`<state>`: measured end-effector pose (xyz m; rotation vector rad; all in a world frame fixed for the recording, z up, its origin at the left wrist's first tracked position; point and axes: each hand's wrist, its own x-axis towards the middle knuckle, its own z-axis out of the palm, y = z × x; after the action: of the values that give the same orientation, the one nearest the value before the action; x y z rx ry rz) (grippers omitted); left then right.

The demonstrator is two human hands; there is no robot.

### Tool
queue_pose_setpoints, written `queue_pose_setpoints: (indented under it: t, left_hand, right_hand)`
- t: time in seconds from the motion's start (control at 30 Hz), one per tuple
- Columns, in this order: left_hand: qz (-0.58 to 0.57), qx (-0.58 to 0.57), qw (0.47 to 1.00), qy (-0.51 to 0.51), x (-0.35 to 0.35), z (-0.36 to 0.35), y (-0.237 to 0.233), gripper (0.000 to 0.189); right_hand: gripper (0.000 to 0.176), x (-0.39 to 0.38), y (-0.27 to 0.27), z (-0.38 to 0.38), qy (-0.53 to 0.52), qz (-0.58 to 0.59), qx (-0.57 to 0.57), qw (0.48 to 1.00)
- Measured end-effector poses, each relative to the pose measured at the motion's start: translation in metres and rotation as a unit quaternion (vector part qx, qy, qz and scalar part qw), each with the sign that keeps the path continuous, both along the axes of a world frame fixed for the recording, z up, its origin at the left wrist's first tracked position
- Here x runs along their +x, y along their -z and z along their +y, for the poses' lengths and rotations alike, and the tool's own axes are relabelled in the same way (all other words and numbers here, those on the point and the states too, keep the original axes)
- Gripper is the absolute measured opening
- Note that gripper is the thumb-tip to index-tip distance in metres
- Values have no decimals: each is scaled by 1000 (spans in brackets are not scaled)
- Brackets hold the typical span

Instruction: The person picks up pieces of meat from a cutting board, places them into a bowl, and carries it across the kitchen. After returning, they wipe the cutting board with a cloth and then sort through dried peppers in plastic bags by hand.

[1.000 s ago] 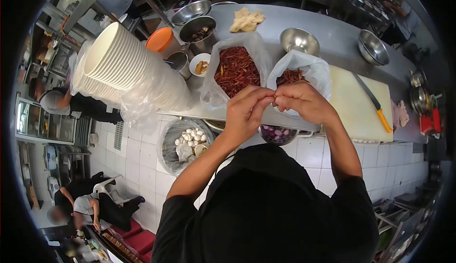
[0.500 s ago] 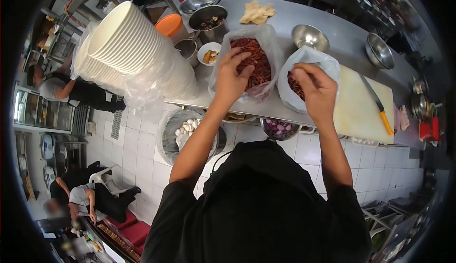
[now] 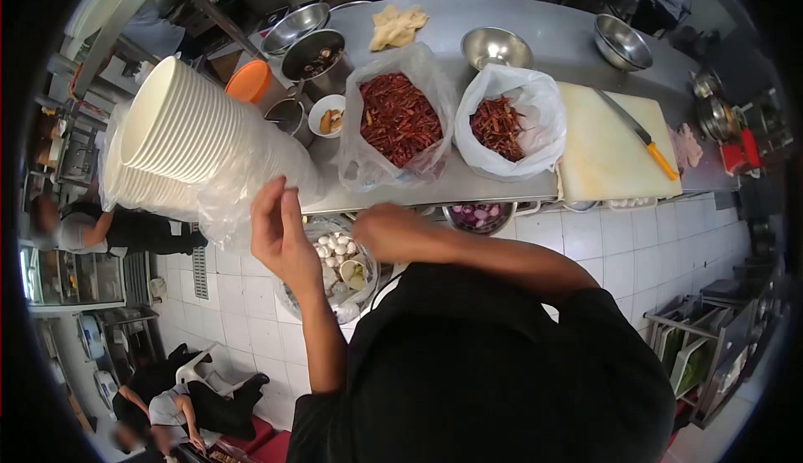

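My left hand (image 3: 280, 233) is raised beside the plastic-wrapped stack of white tubs (image 3: 184, 133), its fingertips and thumb slightly apart and nothing visible between them. Blurred by motion, my right hand (image 3: 386, 230) is over the edge of the lined bin (image 3: 364, 296), which holds white bulbs (image 3: 336, 248) and a small cup. What its fingers hold, if anything, cannot be made out. On the steel counter stand an open clear bag of dried red chilies (image 3: 400, 120) and a white bag (image 3: 548, 120) with fewer chilies (image 3: 498, 126). Neither hand touches the bags.
A knife (image 3: 640, 133) lies on the cutting board (image 3: 615, 162) at the right. Metal bowls (image 3: 497, 47), a dark pot (image 3: 316, 61) and an orange-topped container (image 3: 249, 84) stand on the counter. Below its edge is a pot of purple pieces (image 3: 478, 214). Other people are at the left.
Both hands have left the chili bags and moved left and down, the right hand crossing in front of the body. The camera view has shifted, and more chilies show in both bags.
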<state>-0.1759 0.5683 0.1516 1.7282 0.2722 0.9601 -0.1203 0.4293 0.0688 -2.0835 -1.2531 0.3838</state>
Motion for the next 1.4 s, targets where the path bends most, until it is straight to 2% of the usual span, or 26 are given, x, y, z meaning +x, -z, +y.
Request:
queue_pose_setpoints:
  t: [0.03,0.07,0.1,0.13,0.17,0.23,0.33,0.43,0.57,0.73,0.8,0.9,1.13,1.33,1.4]
  left_hand:
    - [28,-21,999,5,-9,3,9,16]
    - [55,-40,998,9,-17,7,18,16]
    - [83,-58,995,13,-24,10,26,15]
    - [90,-77,993,15,-30,11,36,15]
    - [97,-96,991,17,-35,12,47,14]
    - [104,-117,987,32,-37,11,60,14]
    - [110,-102,986,67,-27,-2,60,12]
    - [106,-60,986,113,-10,-19,54,12]
    - [103,-14,977,184,2,-50,46,12]
    - [19,160,960,229,26,-89,35,22]
    - [-48,213,947,235,44,-104,29,26]
    - [-75,239,935,250,61,-120,14,29]
    - [-62,224,941,247,72,-126,20,20]
    - [25,133,938,319,63,-120,14,14]
    - [83,82,920,373,61,-111,16,13]
  right_hand:
    - [12,13,-3,-23,62,-2,41,997]
    - [18,30,-20,-53,87,-4,-5,996]
    - [20,44,-19,-86,148,-16,96,984]
    - [19,59,-19,-113,228,-37,122,965]
    - [21,75,-13,-139,297,-122,13,947]
    - [22,98,9,-181,330,-209,-54,919]
    - [28,117,31,-206,295,-180,-119,931]
    - [26,123,48,-213,286,-167,-148,932]
    - [19,129,57,-222,293,-186,-114,931]
    - [10,91,-30,-207,342,-137,13,929]
    - [9,75,-62,-194,318,-105,57,941]
    - [8,58,-89,-179,282,-72,123,949]
    - [6,46,-105,-168,257,0,174,951]
    - [5,49,-96,-167,211,-36,162,963]
    - [4,52,-85,-168,178,60,199,962]
